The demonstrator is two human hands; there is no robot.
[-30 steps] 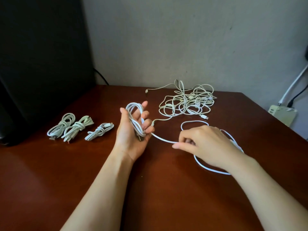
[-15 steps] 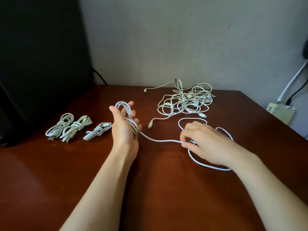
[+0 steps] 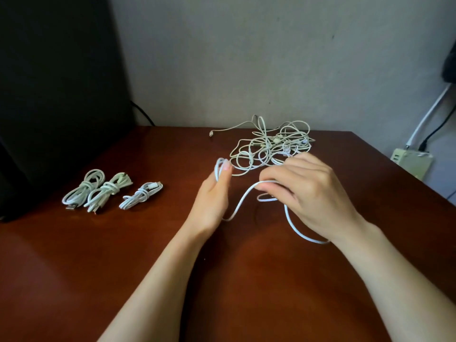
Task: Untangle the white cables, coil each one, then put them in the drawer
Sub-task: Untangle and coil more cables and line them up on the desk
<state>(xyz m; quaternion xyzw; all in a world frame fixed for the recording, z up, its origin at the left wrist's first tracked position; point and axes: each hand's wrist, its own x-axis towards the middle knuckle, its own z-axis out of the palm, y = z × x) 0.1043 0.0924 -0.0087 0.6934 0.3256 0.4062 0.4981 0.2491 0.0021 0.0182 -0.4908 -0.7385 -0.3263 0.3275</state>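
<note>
Left hand (image 3: 212, 203) has fingers closed round a few loops of the white cable (image 3: 243, 201), loops poking out above the fingertips. Right hand (image 3: 311, 191) has fingers pinched on the same cable a bit further along; slack sags between the hands w/ the rest trailing in a curve on the surface (image 3: 123, 255) under the right wrist.

Cable looks light, thin, soft & springy, so my guess is loops will want to pop open: hold the coil at its waist and feed slack by sliding, not yanking. Plug ends are the stiff bits, good to grip.

Tangled pile (image 3: 270, 146) waits at the back, just beyond the right hand. Three coiled bundles (image 3: 111, 191) lie well to the left. No drawer in view. No brand, label or writing readable anywhere.
</note>
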